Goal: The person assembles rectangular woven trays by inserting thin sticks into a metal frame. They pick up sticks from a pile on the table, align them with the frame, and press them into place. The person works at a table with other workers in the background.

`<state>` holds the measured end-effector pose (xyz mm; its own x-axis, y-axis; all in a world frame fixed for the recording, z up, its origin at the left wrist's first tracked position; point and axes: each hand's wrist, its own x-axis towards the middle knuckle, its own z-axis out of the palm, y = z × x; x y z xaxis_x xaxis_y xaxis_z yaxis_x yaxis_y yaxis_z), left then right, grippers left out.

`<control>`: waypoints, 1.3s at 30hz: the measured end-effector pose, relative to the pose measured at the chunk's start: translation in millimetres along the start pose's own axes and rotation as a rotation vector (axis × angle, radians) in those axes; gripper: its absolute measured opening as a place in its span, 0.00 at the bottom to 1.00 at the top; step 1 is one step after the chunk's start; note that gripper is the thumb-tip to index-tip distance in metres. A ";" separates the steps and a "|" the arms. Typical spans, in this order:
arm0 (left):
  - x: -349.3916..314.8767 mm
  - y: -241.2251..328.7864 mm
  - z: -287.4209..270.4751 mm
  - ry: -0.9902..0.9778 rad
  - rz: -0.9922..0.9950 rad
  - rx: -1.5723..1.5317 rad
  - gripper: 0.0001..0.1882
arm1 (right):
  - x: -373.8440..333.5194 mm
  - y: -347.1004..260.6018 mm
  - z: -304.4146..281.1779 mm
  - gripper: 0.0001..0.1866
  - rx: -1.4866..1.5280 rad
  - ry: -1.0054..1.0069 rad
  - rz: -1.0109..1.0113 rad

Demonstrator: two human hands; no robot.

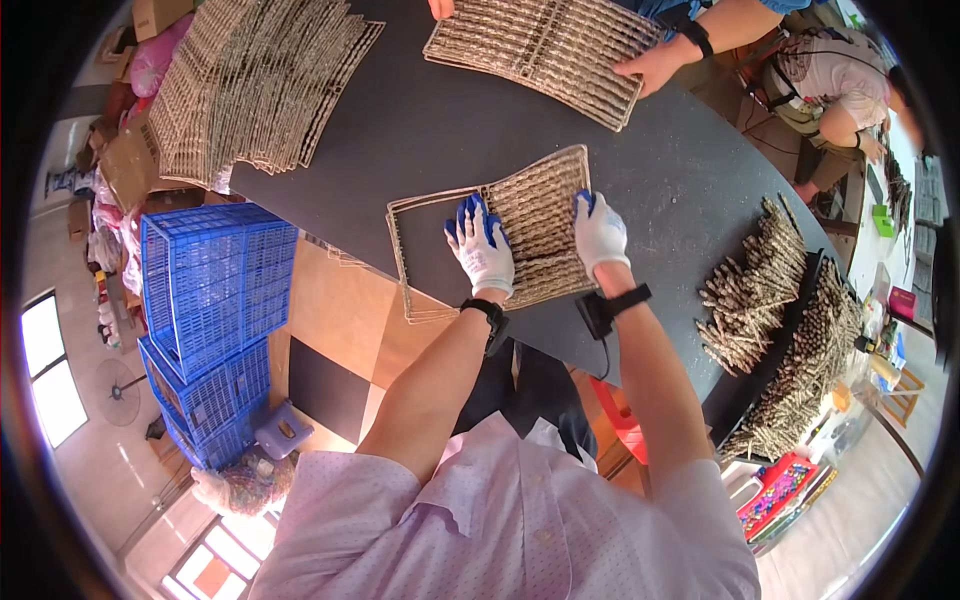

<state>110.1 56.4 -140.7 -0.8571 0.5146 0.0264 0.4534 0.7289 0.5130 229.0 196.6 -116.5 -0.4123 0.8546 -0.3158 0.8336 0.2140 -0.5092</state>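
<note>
Rests the left hand [482,248] flat with grip released, fingers spread, on a partly woven panel [543,225]; grasps its right rim with the right hand [602,236]. Has that panel at the near edge of the bench [665,225], a frame corner jutting past. Has stacked panels [255,85] at the left edge, twisted strands [760,285] toward the right.

No legible lettering, numbers or signs anywhere.

A gloved left hand [482,252] spreads its fingers midway across a woven panel [540,220]; the gloved right hand [603,238] meets the panel's right edge, forearms [428,378] extended.
</note>
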 end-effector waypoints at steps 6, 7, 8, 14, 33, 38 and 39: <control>-1.2 6.1 4.0 -0.021 -0.027 0.112 0.23 | -90.6 46.8 -0.8 0.24 -0.158 -0.165 -0.002; -0.9 6.8 3.8 -0.018 -0.027 0.099 0.23 | -92.3 45.1 -3.6 0.24 -0.149 -0.168 0.029; 1.2 7.5 3.9 -0.005 -0.021 0.085 0.23 | -85.2 40.8 -9.3 0.24 -0.156 -0.129 0.011; -1.8 7.3 1.9 -0.020 -0.011 0.045 0.23 | -43.1 -4.1 -70.7 0.24 -0.578 -0.047 -0.112; -15.3 21.0 -38.5 -0.346 -0.526 -0.441 0.42 | -47.9 -25.6 20.7 0.35 -0.539 -0.107 -0.548; 0.5 10.5 -36.7 -0.449 -0.585 -0.470 0.38 | -48.8 -20.3 21.8 0.34 -0.527 -0.098 -0.564; 3.3 8.8 -38.2 -0.484 -0.618 -0.508 0.38 | -49.4 -19.3 22.4 0.34 -0.505 -0.084 -0.581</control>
<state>101.9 47.3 -103.3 -0.6638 0.3169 -0.6775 -0.3078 0.7098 0.6336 225.1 139.7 -109.0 -0.8444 0.5047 -0.1795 0.5332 0.8242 -0.1910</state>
